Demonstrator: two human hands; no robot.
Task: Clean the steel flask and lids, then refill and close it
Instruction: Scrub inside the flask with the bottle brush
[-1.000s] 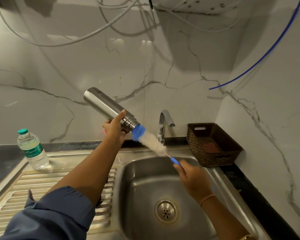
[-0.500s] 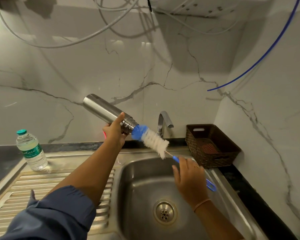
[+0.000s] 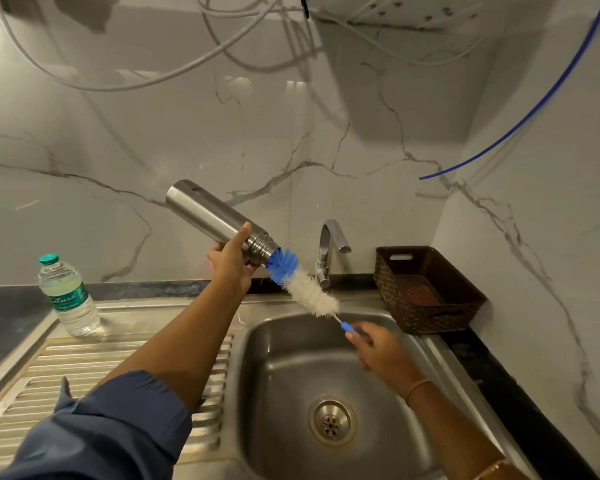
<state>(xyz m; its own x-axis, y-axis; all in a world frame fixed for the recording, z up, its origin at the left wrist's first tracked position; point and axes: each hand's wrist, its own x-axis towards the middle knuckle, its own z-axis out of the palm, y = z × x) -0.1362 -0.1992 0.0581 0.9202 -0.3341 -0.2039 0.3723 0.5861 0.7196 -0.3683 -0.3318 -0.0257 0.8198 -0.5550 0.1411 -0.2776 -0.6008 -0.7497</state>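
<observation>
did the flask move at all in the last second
No, not noticeably. The left hand holds the flask tilted, its mouth still just left of the tap, as before.

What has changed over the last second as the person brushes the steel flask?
The right hand, which half a second ago lay lower on the brush handle with fingers raised, has slid back up and grips it near the bristles. Unchanged: the blue bristle tip at the flask mouth, the left hand holding the flask tilted, the water bottle and basket.
</observation>
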